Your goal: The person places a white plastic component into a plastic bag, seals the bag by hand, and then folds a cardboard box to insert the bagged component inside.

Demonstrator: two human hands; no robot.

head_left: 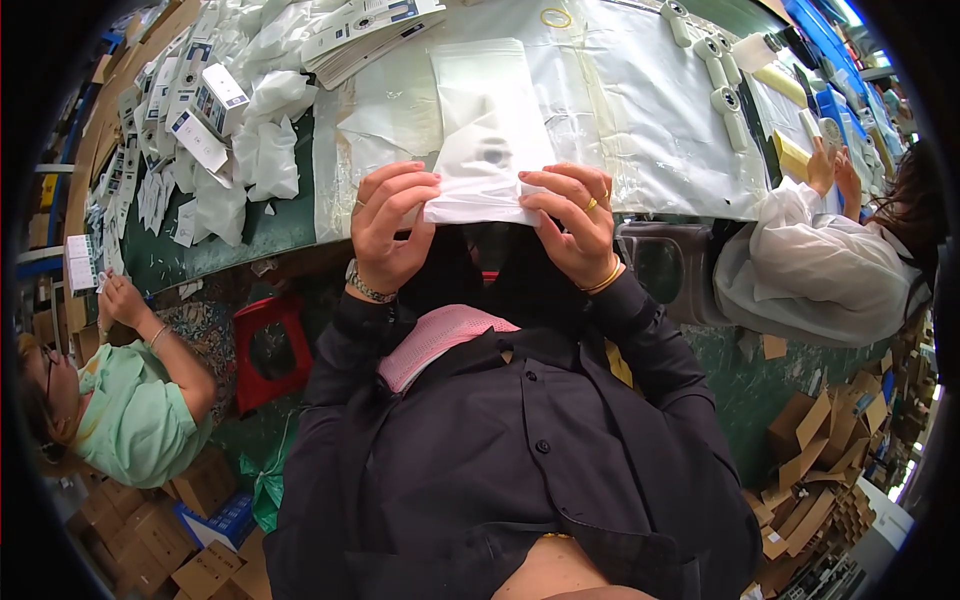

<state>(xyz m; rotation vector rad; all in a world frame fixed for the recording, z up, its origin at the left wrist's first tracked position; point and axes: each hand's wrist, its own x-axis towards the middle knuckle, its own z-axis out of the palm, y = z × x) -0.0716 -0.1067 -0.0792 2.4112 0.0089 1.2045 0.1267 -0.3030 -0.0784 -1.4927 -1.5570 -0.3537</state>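
Note:
A milky, half-see-through plastic bag point(490, 110) lies flat at the near edge of the table. A white item with a round dark spot shows through it, too blurred by the plastic to name. My left hand point(392, 225) pinches the bag's near left corner between thumb and fingers. At the near right corner, my right hand point(577, 225) grips it the same way. The bag's near edge looks folded or gathered between the two hands. Beyond the bag's left side lies a fanned stack of flat printed cartons point(365, 38).
Left on the table are heaped filled white bags point(275, 100) and small printed boxes point(220, 100). Several white devices with round dark faces point(735, 118) line the right. Co-workers sit on both sides: a green top point(150, 420), a pale sleeve point(800, 250). A red stool point(272, 350) stands left.

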